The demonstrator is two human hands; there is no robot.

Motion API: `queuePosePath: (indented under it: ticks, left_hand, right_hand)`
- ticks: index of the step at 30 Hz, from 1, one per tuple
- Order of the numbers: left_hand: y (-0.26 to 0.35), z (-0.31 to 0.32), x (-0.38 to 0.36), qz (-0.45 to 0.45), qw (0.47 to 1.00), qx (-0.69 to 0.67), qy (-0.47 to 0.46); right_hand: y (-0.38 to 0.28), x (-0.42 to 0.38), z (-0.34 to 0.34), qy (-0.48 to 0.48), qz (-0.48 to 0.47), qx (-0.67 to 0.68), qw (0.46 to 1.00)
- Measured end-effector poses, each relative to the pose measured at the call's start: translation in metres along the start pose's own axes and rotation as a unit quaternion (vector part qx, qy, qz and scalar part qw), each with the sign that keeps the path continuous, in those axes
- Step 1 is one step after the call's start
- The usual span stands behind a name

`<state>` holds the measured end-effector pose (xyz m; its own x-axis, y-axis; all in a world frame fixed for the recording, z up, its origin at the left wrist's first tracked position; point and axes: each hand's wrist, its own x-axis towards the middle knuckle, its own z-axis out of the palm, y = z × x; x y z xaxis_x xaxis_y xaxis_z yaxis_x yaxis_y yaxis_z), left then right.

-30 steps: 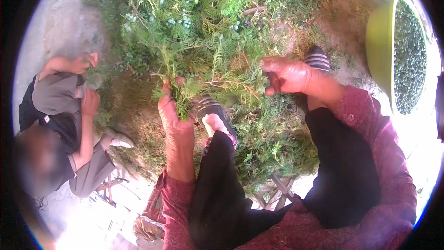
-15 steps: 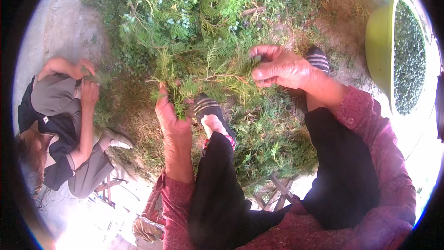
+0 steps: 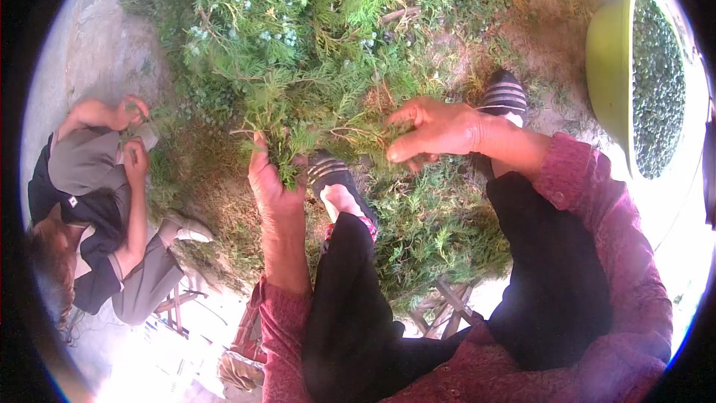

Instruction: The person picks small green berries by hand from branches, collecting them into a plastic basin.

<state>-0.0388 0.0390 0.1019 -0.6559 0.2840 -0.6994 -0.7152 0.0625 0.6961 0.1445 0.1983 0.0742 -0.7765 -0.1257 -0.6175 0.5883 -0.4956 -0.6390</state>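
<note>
Heap of cut green branches (image 3: 298,37) covered the ground ahead, spreading over both striped sandals (image 3: 332,173). Green basin (image 3: 608,60) of small green bits stood far right, well apart. A second person (image 3: 97,209) sat at left, hands in a sprig. Left hand (image 3: 272,179) gripped a bunch of sprigs (image 3: 287,145). Right hand (image 3: 432,130), fingers loosely curled, touched a twig (image 3: 358,133) beside it.

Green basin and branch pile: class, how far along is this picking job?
Done: the green basin at right looks nearly full of small bluish-green berries. In hand: the left hand grips a sprig while the right hand reaches toward it. Left: the big branch pile ahead shows many pale berries unpicked.
</note>
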Motion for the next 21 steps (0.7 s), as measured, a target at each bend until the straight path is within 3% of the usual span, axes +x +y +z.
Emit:
queuePosePath:
  ticks: [2, 3, 5, 6, 7, 8, 9, 10, 12, 14, 15, 17, 21]
  left_hand:
    - [-0.010, -0.029, 0.013, 0.015, 0.992, 0.013, -0.128]
    - [-0.014, -0.037, 0.023, 0.015, 0.992, 0.014, -0.126]
    - [-0.020, -0.041, 0.039, -0.077, 0.986, 0.125, -0.078]
    - [-0.021, -0.042, 0.038, -0.077, 0.986, 0.125, -0.079]
    - [-0.023, -0.043, 0.034, 0.044, 0.941, 0.332, -0.044]
    - [-0.023, -0.043, 0.027, 0.162, 0.839, 0.519, -0.006]
    - [-0.018, -0.033, 0.012, 0.238, 0.761, 0.603, 0.001]
    - [-0.014, -0.022, 0.001, 0.237, 0.760, 0.605, 0.003]
    - [-0.009, 0.000, -0.014, 0.477, 0.576, 0.640, -0.174]
    - [-0.013, 0.023, -0.022, 0.388, 0.618, 0.569, -0.379]
    - [-0.020, 0.024, -0.021, 0.390, 0.618, 0.568, -0.379]
    - [-0.037, 0.025, -0.016, 0.302, 0.668, 0.494, -0.467]
    - [-0.044, 0.023, -0.017, 0.270, 0.688, 0.485, -0.468]
  right_hand:
    - [0.009, 0.004, -0.006, 0.005, 0.016, 0.081, 0.997]
    - [0.013, 0.006, -0.008, 0.009, 0.032, 0.161, 0.986]
    - [0.022, 0.009, -0.013, 0.016, 0.040, 0.182, 0.982]
    - [0.025, 0.010, -0.015, 0.025, 0.047, 0.202, 0.978]
    - [0.028, 0.010, -0.015, 0.026, 0.047, 0.202, 0.978]
    - [0.031, 0.010, -0.014, 0.026, 0.062, 0.190, 0.980]
    - [0.033, 0.010, -0.012, 0.024, 0.077, 0.179, 0.981]
    - [0.033, 0.009, -0.008, 0.022, 0.078, 0.180, 0.980]
    - [0.026, 0.007, -0.001, 0.011, 0.113, 0.206, 0.972]
    - [0.015, 0.005, 0.003, -0.024, 0.117, 0.203, 0.972]
    - [0.012, 0.004, 0.003, -0.055, 0.122, 0.203, 0.970]
    - [0.015, 0.003, 0.004, -0.044, 0.111, 0.217, 0.969]
    - [0.017, 0.002, 0.006, -0.019, 0.122, 0.223, 0.967]
